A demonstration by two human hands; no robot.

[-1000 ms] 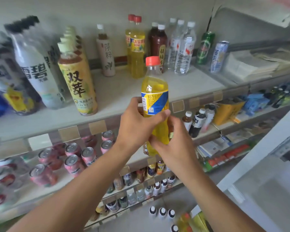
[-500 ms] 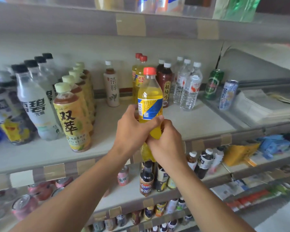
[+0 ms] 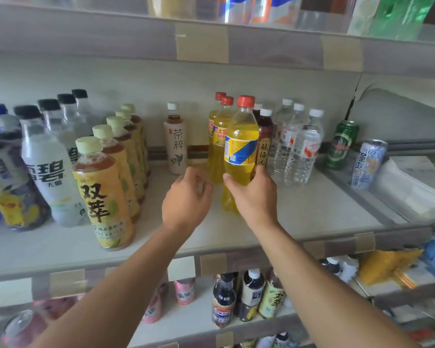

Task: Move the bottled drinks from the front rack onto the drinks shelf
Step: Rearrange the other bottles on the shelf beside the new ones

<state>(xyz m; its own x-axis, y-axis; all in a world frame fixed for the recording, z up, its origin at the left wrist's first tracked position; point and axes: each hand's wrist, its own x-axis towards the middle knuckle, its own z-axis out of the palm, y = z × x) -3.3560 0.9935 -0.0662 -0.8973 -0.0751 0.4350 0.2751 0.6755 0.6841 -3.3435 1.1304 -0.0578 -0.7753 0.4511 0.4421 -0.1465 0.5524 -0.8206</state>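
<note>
Fingers and thumb of the right hand (image 3: 255, 197) curl round the waist of a yellow bottle (image 3: 240, 156), standing it upright on the drinks shelf (image 3: 312, 212) at the front of a row of matching bottles (image 3: 219, 136). The left hand (image 3: 185, 200) hovers just beside it, fingers loosely curled, holding nothing. Placement looks nearly complete; release remains, and the front rack is out of sight.

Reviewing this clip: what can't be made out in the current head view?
- Base of the yellow bottle: hidden by the right hand, so standing or lifted is unclear.
- Left hand: fingertips face away; contact unclear.
- Top-shelf bottles: cut off by the upper edge.
- Pink cans, lower left: blurred.
</note>
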